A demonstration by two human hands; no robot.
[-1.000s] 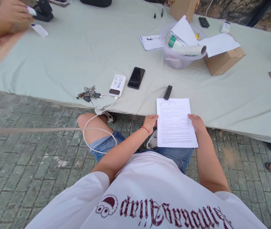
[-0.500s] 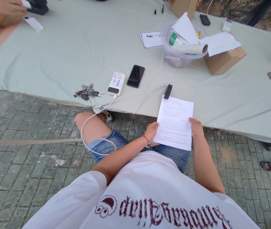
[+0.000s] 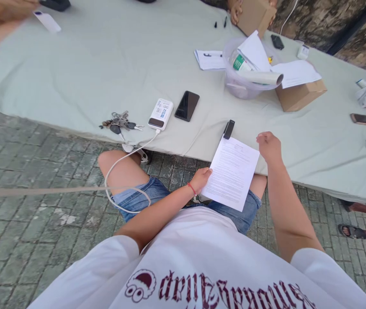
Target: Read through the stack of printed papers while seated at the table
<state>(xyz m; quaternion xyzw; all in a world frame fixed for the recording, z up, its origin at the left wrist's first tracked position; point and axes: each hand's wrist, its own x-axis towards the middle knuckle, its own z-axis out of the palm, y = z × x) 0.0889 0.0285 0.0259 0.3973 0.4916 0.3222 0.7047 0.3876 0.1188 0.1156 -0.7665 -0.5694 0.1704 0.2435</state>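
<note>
A printed sheet of paper (image 3: 231, 174) is tilted over my lap, its top edge by the table's front edge. My left hand (image 3: 202, 178) pinches its left edge between thumb and fingers. Close to the sheet's upper right corner, my right hand (image 3: 269, 146) is raised over the table edge with its fingers curled in; I see nothing in them. A small black object like a stapler (image 3: 229, 129) lies at the sheet's top left corner. Whether it grips the paper I cannot tell.
A black phone (image 3: 187, 106), a white power bank (image 3: 161, 114) with a cable and a bunch of keys (image 3: 120, 122) lie left. Beyond stand a plastic basin (image 3: 239, 90) of papers and a cardboard box (image 3: 300, 96). Another person's hands hold a carton (image 3: 255, 17) at the back.
My right hand has let go of the sheet's right edge and moved up and slightly right. The sheet has tilted and its lower end has shifted left, still in my left hand.
</note>
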